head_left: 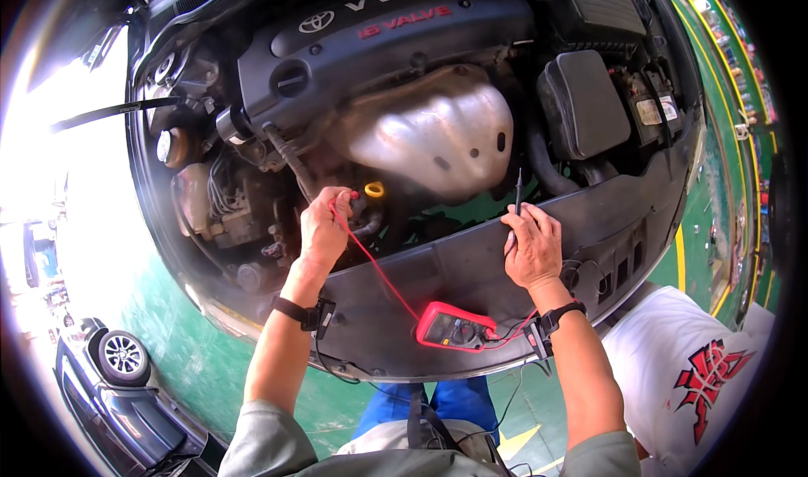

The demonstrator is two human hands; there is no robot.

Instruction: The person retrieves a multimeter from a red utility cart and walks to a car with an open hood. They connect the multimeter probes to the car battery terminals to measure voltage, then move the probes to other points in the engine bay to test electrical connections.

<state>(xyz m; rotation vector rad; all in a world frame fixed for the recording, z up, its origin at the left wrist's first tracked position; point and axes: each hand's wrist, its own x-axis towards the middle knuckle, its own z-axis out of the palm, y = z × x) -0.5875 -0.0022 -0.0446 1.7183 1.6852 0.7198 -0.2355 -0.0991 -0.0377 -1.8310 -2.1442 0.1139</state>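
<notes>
My left hand is pinched at the front left of the engine bay, with a red test lead running out of its fingers; the lead's tip is mostly hidden. A dipstick's yellow ring is just right of those fingertips. Over the front panel, my right hand grips a black test probe whose thin tip points away from me. Between my forearms, a red-cased multimeter lies on the panel, its leads plugged in at the right end.
Behind my hands are a silver heat shield and the black engine cover. The battery sits at the far right. Close to my right arm is another person in a white shirt. A dark car stands at the lower left.
</notes>
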